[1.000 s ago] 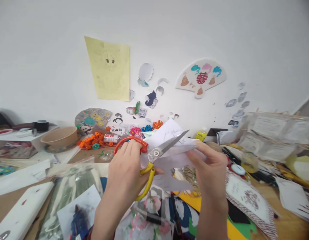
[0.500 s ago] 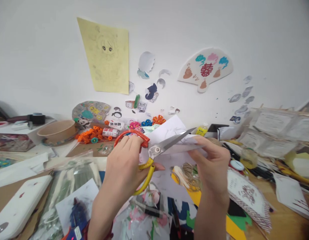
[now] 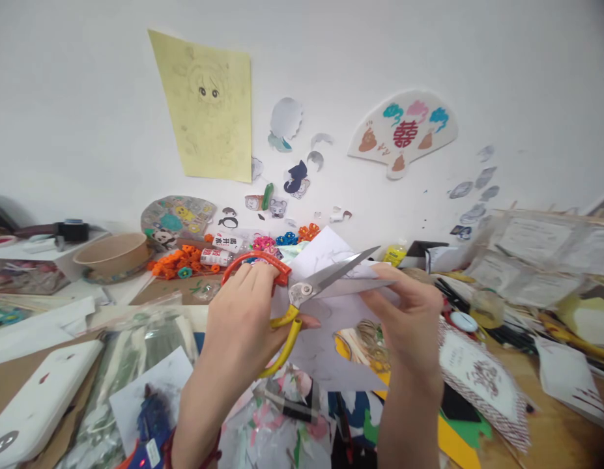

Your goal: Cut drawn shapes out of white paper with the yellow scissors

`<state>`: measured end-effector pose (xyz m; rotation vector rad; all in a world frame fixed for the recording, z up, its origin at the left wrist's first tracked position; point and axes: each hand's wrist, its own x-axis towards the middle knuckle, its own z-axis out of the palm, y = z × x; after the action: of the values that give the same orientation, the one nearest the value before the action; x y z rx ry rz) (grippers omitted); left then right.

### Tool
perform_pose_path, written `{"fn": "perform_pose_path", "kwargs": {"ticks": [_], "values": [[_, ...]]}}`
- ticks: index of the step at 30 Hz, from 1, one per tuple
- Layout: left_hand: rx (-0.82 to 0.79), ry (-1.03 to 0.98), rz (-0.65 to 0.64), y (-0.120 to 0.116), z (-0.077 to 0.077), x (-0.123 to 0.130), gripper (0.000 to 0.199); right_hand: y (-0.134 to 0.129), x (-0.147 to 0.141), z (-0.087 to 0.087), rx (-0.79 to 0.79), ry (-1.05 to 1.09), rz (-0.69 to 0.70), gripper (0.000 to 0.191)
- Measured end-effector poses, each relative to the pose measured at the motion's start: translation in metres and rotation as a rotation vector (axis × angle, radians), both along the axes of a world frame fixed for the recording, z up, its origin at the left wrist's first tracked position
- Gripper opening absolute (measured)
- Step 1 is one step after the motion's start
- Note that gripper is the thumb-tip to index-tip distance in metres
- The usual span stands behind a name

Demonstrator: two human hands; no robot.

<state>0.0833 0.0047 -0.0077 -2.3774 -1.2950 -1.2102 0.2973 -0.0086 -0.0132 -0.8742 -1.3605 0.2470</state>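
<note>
Left hand [image 3: 243,306], curled, grips red-and-yellow scissors [image 3: 305,290], 2 blades [image 3: 338,269] parted; right hand [image 3: 410,311] pinches white paper [image 3: 325,250].

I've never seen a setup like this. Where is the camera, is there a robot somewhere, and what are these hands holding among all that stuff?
There is no robot here: these are a person's bare hands. The view comes from a camera worn on the person's head, looking forward and down.

The left hand holds scissors with red and yellow handles, their blades apart. The right hand holds white paper with faint lines on it, close to the blade tips.

The crowded table also bears a round bowl, orange craft pieces and a clear plastic bag. On the wall behind are a yellow drawing and a fan shape.
</note>
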Motion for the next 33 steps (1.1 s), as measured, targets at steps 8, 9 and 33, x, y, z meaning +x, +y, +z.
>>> {"fn": "perform_pose_path", "kwargs": {"ticks": [8, 9, 33], "values": [[-0.084, 0.0, -0.023, -0.0003, 0.0012, 0.0005, 0.04, -0.0039, -0.0002, 0.0017, -0.048, -0.071, 0.044, 0.01], [-0.095, -0.001, -0.031, -0.0004, 0.0013, 0.0006, 0.038, -0.0039, -0.0001, 0.0018, -0.052, -0.07, 0.049, 0.01], [-0.179, -0.054, -0.087, -0.0021, 0.0006, 0.0007, 0.045, -0.0029, -0.0041, 0.002, 0.009, -0.128, -0.003, 0.014]]}}
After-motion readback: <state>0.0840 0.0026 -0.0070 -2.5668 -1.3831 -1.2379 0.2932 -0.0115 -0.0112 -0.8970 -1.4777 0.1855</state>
